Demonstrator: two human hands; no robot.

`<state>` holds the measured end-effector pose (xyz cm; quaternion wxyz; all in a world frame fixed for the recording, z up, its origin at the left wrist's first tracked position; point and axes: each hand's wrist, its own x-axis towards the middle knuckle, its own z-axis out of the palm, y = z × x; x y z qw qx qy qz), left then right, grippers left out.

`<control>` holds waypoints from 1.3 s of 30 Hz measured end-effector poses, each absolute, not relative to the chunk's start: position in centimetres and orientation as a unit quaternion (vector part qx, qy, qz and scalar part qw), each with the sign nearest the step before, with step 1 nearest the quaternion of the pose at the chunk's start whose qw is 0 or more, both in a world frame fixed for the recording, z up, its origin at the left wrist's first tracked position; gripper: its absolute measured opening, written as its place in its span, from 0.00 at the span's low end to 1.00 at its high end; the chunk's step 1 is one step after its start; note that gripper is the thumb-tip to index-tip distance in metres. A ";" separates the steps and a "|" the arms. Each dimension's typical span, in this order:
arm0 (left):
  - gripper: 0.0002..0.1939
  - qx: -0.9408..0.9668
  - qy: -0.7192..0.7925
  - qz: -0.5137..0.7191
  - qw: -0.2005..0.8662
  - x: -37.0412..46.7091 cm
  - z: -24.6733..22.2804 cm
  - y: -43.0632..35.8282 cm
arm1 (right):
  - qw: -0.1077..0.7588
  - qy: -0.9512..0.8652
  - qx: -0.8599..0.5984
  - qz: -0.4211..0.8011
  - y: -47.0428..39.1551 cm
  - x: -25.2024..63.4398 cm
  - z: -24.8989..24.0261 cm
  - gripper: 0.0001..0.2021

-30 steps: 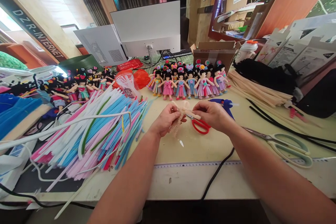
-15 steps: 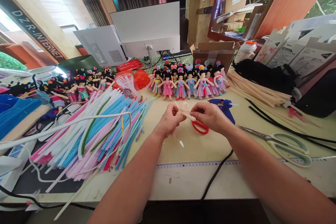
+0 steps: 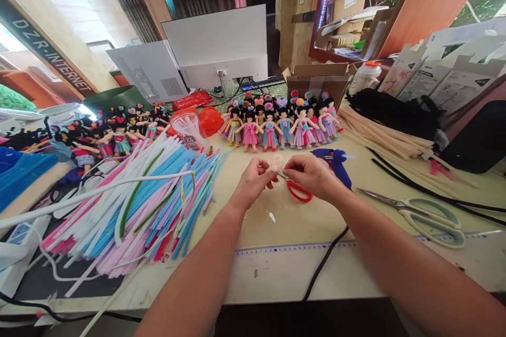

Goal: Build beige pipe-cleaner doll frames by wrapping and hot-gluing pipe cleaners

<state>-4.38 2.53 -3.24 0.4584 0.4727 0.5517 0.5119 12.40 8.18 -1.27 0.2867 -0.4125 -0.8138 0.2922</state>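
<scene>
Between my hands is a small beige pipe-cleaner piece [image 3: 278,162], bent into a fuzzy, rounded shape; its lower part is hidden by fingers. My left hand [image 3: 253,180] is closed in a pinch on its left side. On the right, my right hand [image 3: 310,172] pinches the same piece, its fingertips close to the left ones. Red-handled scissors [image 3: 299,192] lie on the table just beneath the right hand, partly covered. A blue glue gun [image 3: 337,164] rests beyond the right wrist.
Pipe cleaners [image 3: 138,200] in many colours pile up at left. Finished dolls [image 3: 269,126] stand in rows behind my hands. Large scissors [image 3: 419,210], beige stems [image 3: 389,131] and black stems [image 3: 419,184] lie at right. A ruler [image 3: 284,248] runs along the front, crossed by a black cord [image 3: 326,263].
A strand that stuck out toward the lower right between my hands no longer shows; the beige piece now looks more compact and rounded. The view has shifted slightly.
</scene>
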 end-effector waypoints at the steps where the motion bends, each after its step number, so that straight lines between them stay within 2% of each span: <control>1: 0.15 0.476 0.550 0.510 0.459 -4.4 -3.2 2.5 | 0.288 -0.813 -0.413 0.294 8.2 12.4 -1.2 0.08; 11: 0.13 0.498 0.578 0.508 0.399 -4.2 -3.8 2.8 | 0.285 -0.819 -0.412 0.280 8.2 12.4 -1.2 0.10; 19: 0.13 0.521 0.627 0.453 0.361 -4.2 -4.3 2.7 | 0.291 -0.823 -0.411 0.261 8.0 12.2 -1.5 0.10; 24: 0.15 0.473 0.621 0.469 0.413 -3.6 -3.1 2.4 | 0.297 -0.819 -0.414 0.263 8.0 12.2 -1.6 0.10; 31: 0.13 0.398 0.569 0.484 0.532 -3.6 -2.7 2.3 | 0.297 -0.817 -0.417 0.266 7.9 12.2 -1.4 0.10; 39: 0.19 0.406 0.572 0.498 0.511 -3.7 -2.8 2.4 | 0.301 -0.824 -0.398 0.268 7.9 12.2 -1.5 0.11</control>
